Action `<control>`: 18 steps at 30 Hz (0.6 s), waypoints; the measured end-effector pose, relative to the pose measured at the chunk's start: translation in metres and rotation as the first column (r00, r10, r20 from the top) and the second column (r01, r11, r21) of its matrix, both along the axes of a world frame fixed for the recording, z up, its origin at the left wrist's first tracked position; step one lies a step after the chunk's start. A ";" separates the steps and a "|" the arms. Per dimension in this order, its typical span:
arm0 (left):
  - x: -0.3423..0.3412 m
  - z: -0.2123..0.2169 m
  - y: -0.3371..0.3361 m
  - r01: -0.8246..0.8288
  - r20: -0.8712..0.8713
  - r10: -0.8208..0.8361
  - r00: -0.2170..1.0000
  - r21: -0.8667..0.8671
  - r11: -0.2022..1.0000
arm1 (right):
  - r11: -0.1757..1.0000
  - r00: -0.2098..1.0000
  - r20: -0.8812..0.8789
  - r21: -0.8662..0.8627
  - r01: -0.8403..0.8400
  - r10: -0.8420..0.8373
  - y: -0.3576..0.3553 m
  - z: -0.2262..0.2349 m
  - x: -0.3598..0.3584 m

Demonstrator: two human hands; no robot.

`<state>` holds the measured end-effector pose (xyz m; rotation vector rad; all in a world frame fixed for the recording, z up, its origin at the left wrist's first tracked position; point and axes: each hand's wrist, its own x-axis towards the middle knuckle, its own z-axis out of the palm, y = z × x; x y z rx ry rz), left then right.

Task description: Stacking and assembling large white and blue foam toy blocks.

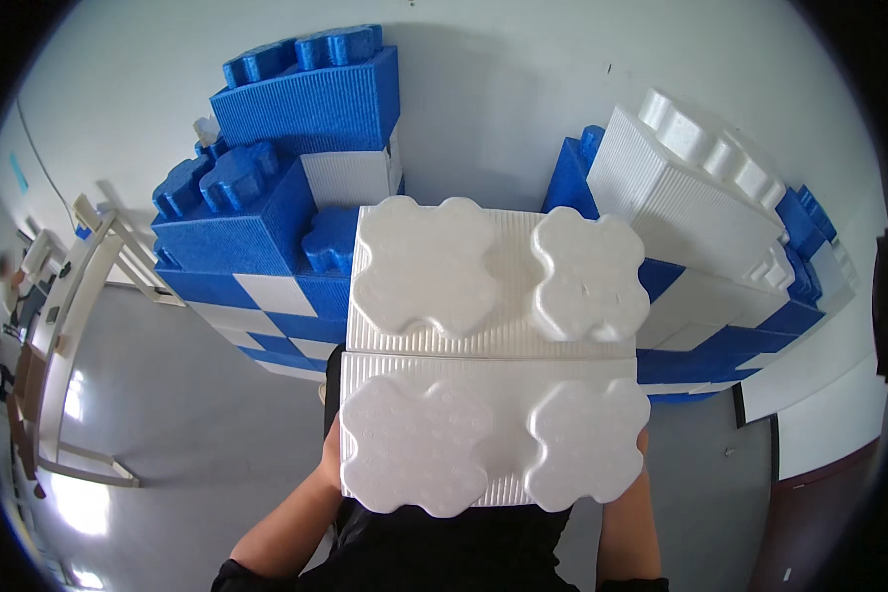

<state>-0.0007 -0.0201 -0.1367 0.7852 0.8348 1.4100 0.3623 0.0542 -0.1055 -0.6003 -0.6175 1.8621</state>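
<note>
Right in front of me are two white foam building blocks with lobed studs on top, a far block (513, 281) and a near block (508, 424). Their long sides touch along a seam. My left hand (333, 456) presses the left end of the near block, and my right hand (643, 454) grips its right end. Most of the fingers are hidden behind the block. Whether the far block is carried too or rests on the structure behind, I cannot tell.
Beyond them stands a wall of stacked blue and white blocks, with a tall blue block (311, 99) at left and a white stack (681, 187) at right. A pale frame (64, 345) stands on the grey floor (197, 414) at left. A dark red door (819, 533) is at lower right.
</note>
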 end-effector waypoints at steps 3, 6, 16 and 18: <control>0.005 0.027 -0.001 0.048 0.386 0.002 0.922 -0.121 0.991 | 1.000 1.000 0.000 0.019 0.006 -0.006 -0.016 -0.007 0.009; 0.013 0.041 -0.004 -0.015 0.189 0.032 0.982 -0.092 0.996 | 0.999 1.000 -0.003 0.024 0.024 -0.024 0.007 0.013 0.000; 0.013 0.062 -0.010 -0.034 0.169 0.047 0.985 -0.078 0.996 | 0.998 0.998 -0.003 -0.014 0.063 -0.063 0.013 0.037 -0.021; 0.019 0.068 -0.013 -0.053 0.104 0.058 0.993 -0.057 0.997 | 0.998 0.997 0.058 0.050 0.048 -0.051 0.018 0.031 -0.017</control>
